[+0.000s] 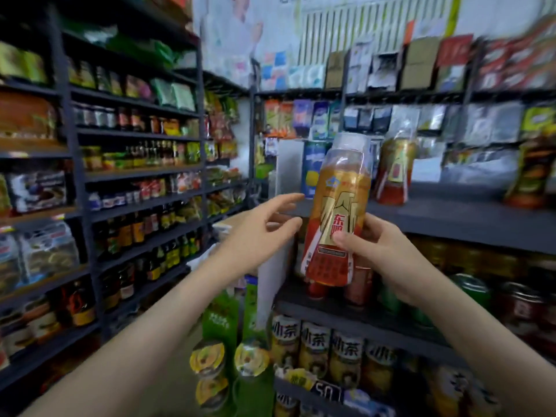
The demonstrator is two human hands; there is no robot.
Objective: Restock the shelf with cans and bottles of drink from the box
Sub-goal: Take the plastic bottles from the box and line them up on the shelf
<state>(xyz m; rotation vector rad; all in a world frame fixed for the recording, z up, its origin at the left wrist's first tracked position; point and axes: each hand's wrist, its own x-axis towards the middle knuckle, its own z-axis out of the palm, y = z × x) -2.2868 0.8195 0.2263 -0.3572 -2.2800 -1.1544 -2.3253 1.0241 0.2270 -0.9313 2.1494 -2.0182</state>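
Right hand [388, 254] nearest me grips the gold-and-red bottle [337, 212] by its lower half, upright, before the right shelf [466, 218]; left hand [258, 233] open, fingers spread, just beside it.

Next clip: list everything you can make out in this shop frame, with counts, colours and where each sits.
held bottle: one, orange-gold and red label, clear cap, raised before the shelf
matching bottle: one, same colours, on the grey shelf
can: one, blue and yellow, on that shelf, behind the held bottle
tea cans: at least four, yellow, lower shelf
sauce bottles: many, dark, left rack
left hand: open, beside the held bottle
right hand: grips the held bottle
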